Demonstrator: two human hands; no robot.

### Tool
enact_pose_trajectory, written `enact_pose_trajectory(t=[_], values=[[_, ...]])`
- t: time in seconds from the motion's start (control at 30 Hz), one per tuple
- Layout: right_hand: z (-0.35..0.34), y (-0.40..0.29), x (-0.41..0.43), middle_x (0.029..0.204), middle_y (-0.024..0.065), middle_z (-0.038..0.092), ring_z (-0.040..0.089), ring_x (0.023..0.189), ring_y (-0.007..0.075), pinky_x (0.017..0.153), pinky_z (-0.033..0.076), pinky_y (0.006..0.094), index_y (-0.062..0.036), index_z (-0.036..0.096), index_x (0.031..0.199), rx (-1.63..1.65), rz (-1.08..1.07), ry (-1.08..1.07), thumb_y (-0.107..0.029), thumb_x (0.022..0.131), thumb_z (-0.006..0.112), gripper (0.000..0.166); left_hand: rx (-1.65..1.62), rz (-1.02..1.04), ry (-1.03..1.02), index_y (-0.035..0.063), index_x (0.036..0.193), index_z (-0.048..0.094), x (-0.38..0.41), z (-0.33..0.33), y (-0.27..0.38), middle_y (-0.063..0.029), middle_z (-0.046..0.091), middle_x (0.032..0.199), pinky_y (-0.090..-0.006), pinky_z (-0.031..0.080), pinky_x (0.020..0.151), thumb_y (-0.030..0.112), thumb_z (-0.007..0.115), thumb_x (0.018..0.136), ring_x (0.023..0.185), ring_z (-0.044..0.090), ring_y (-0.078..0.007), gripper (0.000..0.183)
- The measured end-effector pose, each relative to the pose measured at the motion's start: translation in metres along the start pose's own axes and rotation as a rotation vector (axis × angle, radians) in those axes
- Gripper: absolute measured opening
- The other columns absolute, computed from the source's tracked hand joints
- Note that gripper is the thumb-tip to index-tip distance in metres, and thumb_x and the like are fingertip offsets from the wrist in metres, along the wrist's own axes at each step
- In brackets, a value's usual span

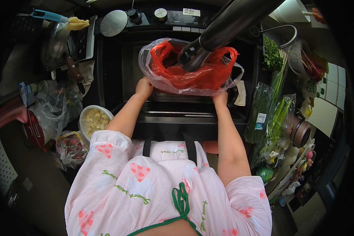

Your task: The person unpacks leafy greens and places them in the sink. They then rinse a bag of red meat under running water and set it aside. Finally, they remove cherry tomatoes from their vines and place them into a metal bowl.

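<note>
A red plastic bag point(194, 73) sits inside a clear plastic bag point(146, 57) over a dark sink point(115, 85). My left hand point(144, 88) is at the left side of the bags, its fingers partly hidden behind the clear one. At their lower right edge is my right hand point(220, 97), the fingertips hidden by the plastic. Both bags are open at the top. A dark faucet spout point(196, 56) reaches into the view above the bags and covers part of their mouth. What the bags hold cannot be made out.
Left of the sink stand a white tub of peeled garlic cloves point(96, 120), bagged goods point(72, 149) and a sheathed knife point(73, 69). Bagged green vegetables point(259, 109) and leafy herbs point(272, 54) lie along the right. A beige cloth point(240, 93) hangs by the sink's right edge.
</note>
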State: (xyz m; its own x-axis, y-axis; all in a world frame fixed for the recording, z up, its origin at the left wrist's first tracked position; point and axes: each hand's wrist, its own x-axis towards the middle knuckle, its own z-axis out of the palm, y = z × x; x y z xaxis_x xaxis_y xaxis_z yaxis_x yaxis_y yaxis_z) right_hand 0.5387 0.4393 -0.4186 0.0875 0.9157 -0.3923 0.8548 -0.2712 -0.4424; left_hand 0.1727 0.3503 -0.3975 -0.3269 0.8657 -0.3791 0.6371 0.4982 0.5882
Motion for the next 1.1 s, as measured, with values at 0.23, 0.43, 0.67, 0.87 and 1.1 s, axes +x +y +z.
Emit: enact_pose_trajectory(t=[0.23,0.43,0.67,0.87,1.1], values=[[-0.019,-0.008,-0.012,0.098,0.0241,0.067,0.062,0.098,0.045,0.078,0.051,0.0482,-0.011,0.07,0.103,0.026,-0.136,-0.038,-0.026,0.087,0.058,0.025,-0.089,0.139,0.026,0.004,0.088,0.072,-0.012,-0.003,0.002,-0.0156,0.069,0.089,-0.0428,0.051,0.075,0.013,0.072,0.078,0.084,0.065,-0.0354,0.014],[-0.042,-0.015,-0.032,0.083,0.0201,0.069,0.068,0.082,0.038,0.071,0.052,0.0428,-0.0056,0.07,0.099,0.085,-0.128,-0.11,-0.023,0.085,0.063,0.023,-0.16,0.115,-0.048,0.0018,0.086,0.072,-0.034,-0.021,0.002,-0.0157,0.068,0.078,-0.0377,0.05,0.067,0.011,0.076,0.077,0.072,0.064,-0.031,0.013],[-0.094,-0.034,-0.066,0.064,0.0083,0.065,0.062,0.056,0.0164,0.055,0.047,0.0308,-0.0002,0.067,0.082,0.441,-0.027,-0.263,-0.016,0.084,0.066,0.016,-0.533,-0.168,-0.213,-0.0013,0.087,0.07,-0.076,-0.069,0.03,-0.0011,0.067,0.075,-0.0244,0.046,0.062,0.007,0.073,0.085,0.067,0.056,-0.0071,0.009],[-0.125,-0.08,-0.014,0.059,0.0021,0.058,0.048,0.043,0.0092,0.041,0.034,0.0237,-0.0066,0.06,0.073,0.776,0.159,-0.388,-0.013,0.087,0.061,0.016,-0.792,-0.416,-0.414,0.0047,0.083,0.069,-0.032,-0.108,0.044,0.0034,0.061,0.07,-0.019,0.031,0.05,0.012,0.073,0.086,0.055,0.043,-0.0036,0.009],[-0.07,-0.138,0.095,0.088,0.0108,0.069,0.066,0.07,0.0185,0.063,0.053,0.0298,0.001,0.062,0.103,0.81,0.397,-0.39,-0.011,0.095,0.056,0.016,-0.299,-0.303,-0.138,-0.0019,0.083,0.074,0.095,-0.058,0.027,-0.0123,0.072,0.08,-0.0335,0.05,0.073,0.021,0.08,0.077,0.075,0.067,-0.0209,0.024]])
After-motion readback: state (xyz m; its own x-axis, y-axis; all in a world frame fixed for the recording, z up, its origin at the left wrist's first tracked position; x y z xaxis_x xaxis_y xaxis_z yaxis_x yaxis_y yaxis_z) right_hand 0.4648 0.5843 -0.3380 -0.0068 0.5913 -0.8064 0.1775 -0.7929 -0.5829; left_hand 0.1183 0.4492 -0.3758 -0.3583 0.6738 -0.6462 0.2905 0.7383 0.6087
